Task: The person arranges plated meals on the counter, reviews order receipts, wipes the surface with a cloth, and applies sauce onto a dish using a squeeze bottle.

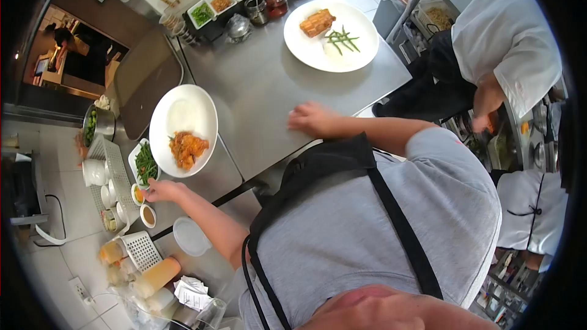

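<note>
My left hand is at the near end of a white dish of green beans, close beside a small cup with yellow-orange contents. Its fingers look slightly apart; whether they touch the dish is unclear. Just above it stands a white plate bearing orange, sauced food and a pale mound. My right hand rests on the steel counter, fingers out and holding nothing. Farther off, another white plate carries a browned piece of food and green beans.
Garnish containers and jars line the back. A brown tray leans at left. A perforated basket, a brown sauce cup, a plastic lid and bottles lie left. A co-worker in white works at right.
</note>
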Demonstrator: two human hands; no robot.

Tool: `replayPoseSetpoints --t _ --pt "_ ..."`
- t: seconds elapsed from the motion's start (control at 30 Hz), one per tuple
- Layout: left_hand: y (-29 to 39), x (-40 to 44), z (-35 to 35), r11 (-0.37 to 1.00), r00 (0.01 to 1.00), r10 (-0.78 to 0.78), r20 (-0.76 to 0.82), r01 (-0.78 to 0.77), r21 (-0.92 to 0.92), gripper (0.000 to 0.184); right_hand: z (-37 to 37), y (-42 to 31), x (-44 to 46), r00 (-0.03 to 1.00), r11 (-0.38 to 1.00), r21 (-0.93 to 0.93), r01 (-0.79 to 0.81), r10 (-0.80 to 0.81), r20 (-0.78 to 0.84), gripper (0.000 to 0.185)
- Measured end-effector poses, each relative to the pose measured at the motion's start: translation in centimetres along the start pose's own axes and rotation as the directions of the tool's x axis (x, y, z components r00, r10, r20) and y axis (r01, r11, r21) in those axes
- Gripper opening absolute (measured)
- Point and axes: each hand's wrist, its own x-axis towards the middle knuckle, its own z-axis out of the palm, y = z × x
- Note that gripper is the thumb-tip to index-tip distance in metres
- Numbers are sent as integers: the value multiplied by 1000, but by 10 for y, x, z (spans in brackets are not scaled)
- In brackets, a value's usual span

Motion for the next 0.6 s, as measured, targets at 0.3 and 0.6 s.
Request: replayPoseSetpoints --t 0.3,0.6 --pt "-6 -208 205 959 383 -104 918 -204 194 30 -133 177 -163 352 423 392 -817 904 -241 31" --pt "-76 -353 357 737 -324 -200 925 -672 -76 46 -117 180 -166 586 151 890 -429 797 147 35"
